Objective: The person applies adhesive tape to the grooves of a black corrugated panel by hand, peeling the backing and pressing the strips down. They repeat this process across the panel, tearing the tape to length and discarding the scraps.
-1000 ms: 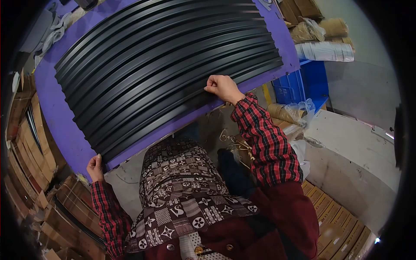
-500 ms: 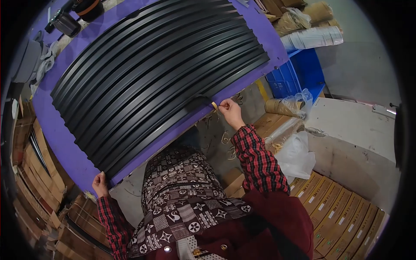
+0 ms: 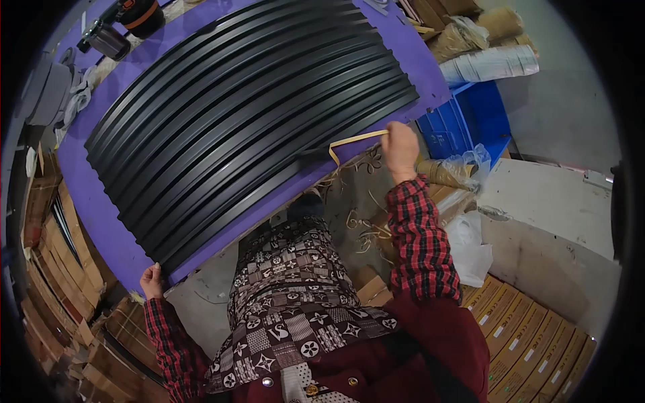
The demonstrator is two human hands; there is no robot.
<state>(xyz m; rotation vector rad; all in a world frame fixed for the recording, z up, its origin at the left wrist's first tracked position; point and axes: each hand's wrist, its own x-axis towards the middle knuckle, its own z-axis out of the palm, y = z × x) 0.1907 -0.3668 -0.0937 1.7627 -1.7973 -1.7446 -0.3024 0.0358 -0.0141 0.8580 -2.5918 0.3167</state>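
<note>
1. On the purple tabletop, there's a whole bunch of long black strips lying side by side, ridges and all, pretty much covering the middle. They look bowed in this view.
2. Right hand is closed in a fist around one end of a thin yellowish band, just off the near edge of the table. The band runs left from the fist, then bends sharply down by the edge of the nearest strips.
3. Left hand is at the near left corner, fingertips right up against the ends of the strips. Fingers are bunched together, but honestly I can't tell if they're actually pinching anything.
4. Far left of the table: a dark jar-like container with a black and orange one beside it.
5. Below the table edge, some curly pale scraps are hanging around. Off to the right there's a blue crate, a white plastic bag and a row of brown boxes.
</note>
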